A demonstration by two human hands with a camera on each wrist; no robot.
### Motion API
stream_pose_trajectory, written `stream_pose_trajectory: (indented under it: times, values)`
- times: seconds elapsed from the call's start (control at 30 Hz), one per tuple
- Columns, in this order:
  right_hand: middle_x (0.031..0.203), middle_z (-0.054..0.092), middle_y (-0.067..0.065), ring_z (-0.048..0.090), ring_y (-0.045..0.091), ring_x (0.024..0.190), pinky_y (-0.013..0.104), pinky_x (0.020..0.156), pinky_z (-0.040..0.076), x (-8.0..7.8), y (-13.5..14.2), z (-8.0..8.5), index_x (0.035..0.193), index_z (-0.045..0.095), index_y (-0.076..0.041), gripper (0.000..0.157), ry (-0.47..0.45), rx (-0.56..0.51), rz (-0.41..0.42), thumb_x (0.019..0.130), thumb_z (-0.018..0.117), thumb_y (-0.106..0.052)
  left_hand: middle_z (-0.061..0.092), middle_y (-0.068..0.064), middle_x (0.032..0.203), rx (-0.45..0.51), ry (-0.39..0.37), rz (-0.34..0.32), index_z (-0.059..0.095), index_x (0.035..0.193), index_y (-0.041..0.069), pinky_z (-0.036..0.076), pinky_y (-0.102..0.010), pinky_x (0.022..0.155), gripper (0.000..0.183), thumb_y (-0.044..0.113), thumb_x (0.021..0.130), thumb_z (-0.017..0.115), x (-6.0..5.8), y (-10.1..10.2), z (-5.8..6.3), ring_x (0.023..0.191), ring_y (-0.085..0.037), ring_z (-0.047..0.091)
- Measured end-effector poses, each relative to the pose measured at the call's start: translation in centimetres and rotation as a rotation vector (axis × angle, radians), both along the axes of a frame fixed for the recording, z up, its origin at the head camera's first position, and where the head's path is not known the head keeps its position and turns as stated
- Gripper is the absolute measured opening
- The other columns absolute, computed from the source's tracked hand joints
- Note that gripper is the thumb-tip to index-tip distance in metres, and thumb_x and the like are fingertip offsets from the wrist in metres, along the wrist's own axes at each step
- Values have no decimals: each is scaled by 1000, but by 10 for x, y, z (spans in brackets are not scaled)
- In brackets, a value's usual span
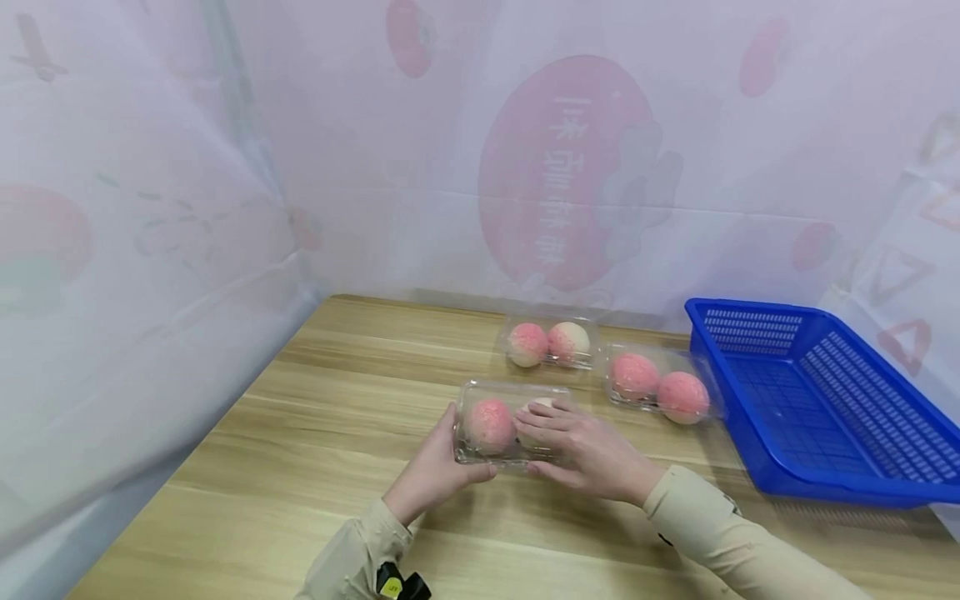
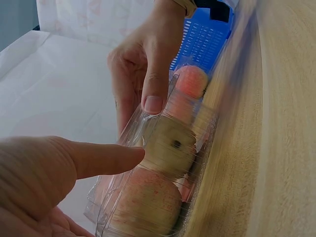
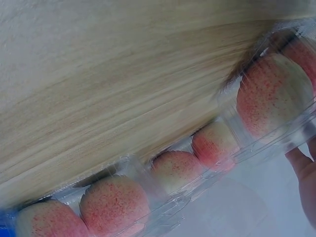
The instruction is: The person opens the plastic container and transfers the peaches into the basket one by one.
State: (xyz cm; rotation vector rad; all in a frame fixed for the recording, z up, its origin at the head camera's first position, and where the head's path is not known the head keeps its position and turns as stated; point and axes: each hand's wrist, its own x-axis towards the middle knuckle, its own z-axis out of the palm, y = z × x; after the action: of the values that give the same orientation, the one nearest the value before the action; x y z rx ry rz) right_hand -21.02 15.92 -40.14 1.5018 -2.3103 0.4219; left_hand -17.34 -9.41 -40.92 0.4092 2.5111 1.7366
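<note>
A clear plastic clamshell box [image 1: 476, 458] with two pink-and-cream peaches sits low over the wooden table, in front of me. One peach [image 1: 491, 425] shows at its left; the other [image 1: 542, 405] is partly hidden under my fingers. My left hand [image 1: 438, 462] grips the box's left end, thumb along the near side. Across the right part of the lid lie the fingers of my right hand [image 1: 592, 450], its thumb on the near edge. In the left wrist view that thumb [image 2: 154, 94] presses the lid's rim. Whether the lid is fully latched cannot be made out.
Behind stands another clear box [image 1: 555, 360] with two peaches. A third box [image 1: 648, 403], also with two, lies to the right, beside a blue plastic basket [image 1: 787, 479]. White printed sheeting [image 1: 420, 208] walls the back and sides of the wooden table [image 1: 300, 442].
</note>
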Motion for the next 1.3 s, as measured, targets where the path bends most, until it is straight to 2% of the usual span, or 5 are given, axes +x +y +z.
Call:
stream_pose_trajectory:
  times: [0.4, 0.63, 0.77, 1.07, 1.3]
  values:
    - [129, 62, 13, 58, 34, 118, 54, 99, 46, 1, -4, 4, 126, 66, -1, 45, 112, 9, 32, 91, 71, -30, 41, -31, 143, -42, 7, 25, 25, 149, -5, 35, -58, 106, 102, 11, 71, 87, 3, -1, 0, 126, -43, 47]
    - [122, 66, 13, 65, 30, 108, 38, 85, 56, 8, -14, 4, 116, 72, -1, 39, 265, 17, 16, 82, 79, -18, 46, -27, 140, -30, 10, 18, 28, 149, -2, 38, -57, 104, 97, 9, 72, 86, 2, -1, 0, 123, -40, 50]
    - [117, 68, 13, 67, 27, 104, 35, 83, 57, 10, -18, 5, 112, 73, -1, 38, 312, 15, 16, 78, 83, -14, 47, -26, 140, -52, 16, 42, 31, 149, -2, 37, -58, 105, 97, 12, 71, 87, 2, -1, 2, 124, -41, 49]
    - [116, 69, 12, 68, 27, 102, 34, 78, 58, 8, -18, 5, 111, 73, -3, 34, 289, 22, 14, 81, 81, -16, 44, -30, 141, -70, 13, 57, 26, 149, -7, 32, -58, 108, 102, 13, 70, 88, 4, 0, 4, 128, -44, 44]
    - [111, 71, 12, 69, 27, 99, 34, 78, 58, 6, -18, 2, 110, 73, -1, 29, 437, 38, 35, 87, 73, -19, 43, -31, 142, -84, 4, 74, 25, 150, -7, 32, -59, 108, 103, 14, 71, 87, 5, 1, 4, 128, -44, 44]
